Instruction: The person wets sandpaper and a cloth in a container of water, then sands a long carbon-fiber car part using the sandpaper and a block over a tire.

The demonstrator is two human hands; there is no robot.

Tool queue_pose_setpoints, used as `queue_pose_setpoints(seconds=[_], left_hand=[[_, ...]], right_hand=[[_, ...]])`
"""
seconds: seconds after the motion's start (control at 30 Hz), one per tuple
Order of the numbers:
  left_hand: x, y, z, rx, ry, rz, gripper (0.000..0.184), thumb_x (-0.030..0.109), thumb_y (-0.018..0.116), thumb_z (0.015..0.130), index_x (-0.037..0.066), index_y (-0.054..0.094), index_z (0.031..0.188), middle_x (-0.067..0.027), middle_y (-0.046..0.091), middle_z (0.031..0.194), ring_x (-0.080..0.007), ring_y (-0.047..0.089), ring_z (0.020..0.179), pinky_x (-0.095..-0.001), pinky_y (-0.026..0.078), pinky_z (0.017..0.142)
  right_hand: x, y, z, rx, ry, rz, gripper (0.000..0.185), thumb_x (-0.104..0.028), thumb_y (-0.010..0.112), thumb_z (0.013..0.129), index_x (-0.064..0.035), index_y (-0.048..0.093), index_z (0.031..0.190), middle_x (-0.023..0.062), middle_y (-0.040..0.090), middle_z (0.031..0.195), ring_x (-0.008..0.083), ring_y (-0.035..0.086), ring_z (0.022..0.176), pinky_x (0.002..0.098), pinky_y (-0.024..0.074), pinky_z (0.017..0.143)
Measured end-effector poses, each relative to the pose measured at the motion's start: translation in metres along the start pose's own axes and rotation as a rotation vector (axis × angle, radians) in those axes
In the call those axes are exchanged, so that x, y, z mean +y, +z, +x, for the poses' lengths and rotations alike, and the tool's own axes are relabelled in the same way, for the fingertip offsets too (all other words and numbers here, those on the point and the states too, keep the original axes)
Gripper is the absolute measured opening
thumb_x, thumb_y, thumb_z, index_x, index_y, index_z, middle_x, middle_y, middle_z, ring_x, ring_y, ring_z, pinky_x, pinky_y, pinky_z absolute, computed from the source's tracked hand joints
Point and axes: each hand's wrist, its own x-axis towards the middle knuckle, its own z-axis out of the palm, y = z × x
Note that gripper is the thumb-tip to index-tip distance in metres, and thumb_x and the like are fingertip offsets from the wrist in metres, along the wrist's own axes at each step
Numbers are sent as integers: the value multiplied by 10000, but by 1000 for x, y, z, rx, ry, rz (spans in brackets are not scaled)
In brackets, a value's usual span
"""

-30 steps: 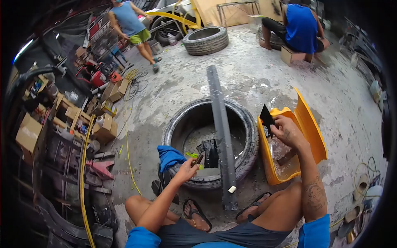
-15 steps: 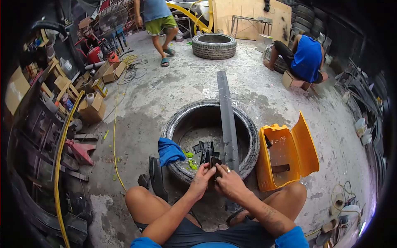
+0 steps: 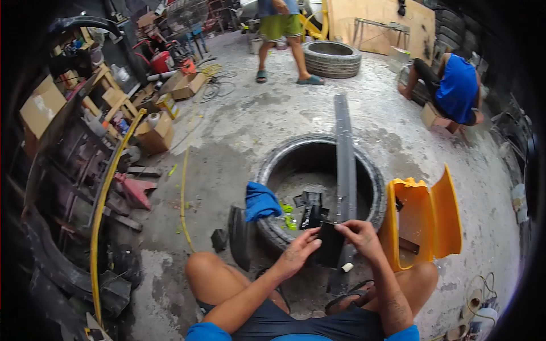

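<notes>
A flat black rectangular piece (image 3: pixel 329 245) is held between my two hands, over the near rim of the tire. My left hand (image 3: pixel 300 250) pinches its left edge between thumb and fingers. At its upper right corner, my right hand (image 3: pixel 360 235) has thumb and fingertips closed on it. Beneath it, a long dark strip (image 3: pixel 344 159) lies across the tire (image 3: pixel 266 165). A small whitish piece (image 3: pixel 347 267) shows just below my right hand; whether it rests on the strip, I cannot tell. Black scraps (image 3: pixel 313 209) and a blue cloth (image 3: pixel 263 201) are by my left hand.
A cut-open yellow container (image 3: pixel 446 219) stands at right. On the left are a curved dark part (image 3: pixel 239 238), a yellow hose (image 3: pixel 183 199) and a red stand (image 3: pixel 133 190). One person (image 3: pixel 280 40) stands ahead near another tire (image 3: pixel 333 59); a second person (image 3: pixel 455 85) sits at right.
My hands have moved apart, and the black piece now shows its broad face. The whitish piece has come into sight. The person ahead has stepped rightward. My view has shifted left.
</notes>
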Motion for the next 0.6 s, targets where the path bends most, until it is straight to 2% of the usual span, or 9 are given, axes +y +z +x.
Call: queue_pose_setpoints(seconds=[0.03,0.1,0.13,0.2,0.3,0.4,0.47,0.53,0.6], left_hand=[[4,5,-1,23,34,-10,477,174,557,1085,-2,430,1510,-89,634,1328,-136,589,1225,-298,438,1096],[12,4,1,65,-74,31,528,271,586,1082,7,429,1512,-86,618,1331,-139,583,1223,-288,443,1079],[9,2,2,70,-75,32,528,271,586,1082,7,429,1512,-86,618,1331,-139,583,1223,-288,443,1079],[5,5,7,91,-17,-352,612,370,606,1069,3,413,1520,-90,594,1348,-140,570,1233,-284,457,1045],[6,9,4,86,63,-361,669,419,616,1057,-5,397,1526,-98,572,1374,-150,557,1252,-289,465,1024],[5,3,10,147,90,-164,619,290,646,1053,-28,389,1518,-110,604,1324,-158,578,1217,-304,470,1029],[6,-2,11,195,136,-42,560,167,655,1040,-41,405,1496,-125,638,1273,-154,612,1160,-308,482,1028],[20,-5,7,167,87,34,547,166,657,1039,-40,420,1487,-125,640,1275,-154,618,1152,-304,489,1018],[23,-7,4,105,34,107,529,151,671,1028,-39,448,1469,-126,644,1281,-150,627,1146,-296,504,1000]], right_hand=[[-2,-1,2,-14,13,-3,310,-269,778,950,30,753,1026,44,713,821,108,674,716,238,517,615],[-6,1,-1,40,24,112,278,-253,764,961,24,761,976,28,696,763,106,669,687,240,534,598],[-4,-2,-1,55,48,171,254,-251,744,979,3,751,981,30,702,806,95,677,713,242,568,604],[-3,3,-2,144,60,312,233,-246,733,989,-13,738,992,28,707,839,95,674,713,256,583,620],[13,5,-3,277,44,594,189,-244,715,1006,-60,698,968,-12,648,831,83,647,691,284,614,651],[22,16,-5,246,90,588,176,-233,717,1006,-60,691,986,-6,650,854,77,636,686,300,623,649],[14,14,-7,189,91,513,260,-248,736,988,-26,708,1121,40,699,957,117,676,778,295,608,738],[-9,13,-6,201,81,461,320,-258,754,972,-8,710,1167,69,710,987,140,683,801,293,595,780],[-10,5,-4,149,-162,100,380,-240,778,943,-13,710,1240,63,734,1019,151,682,893,293,554,839]])
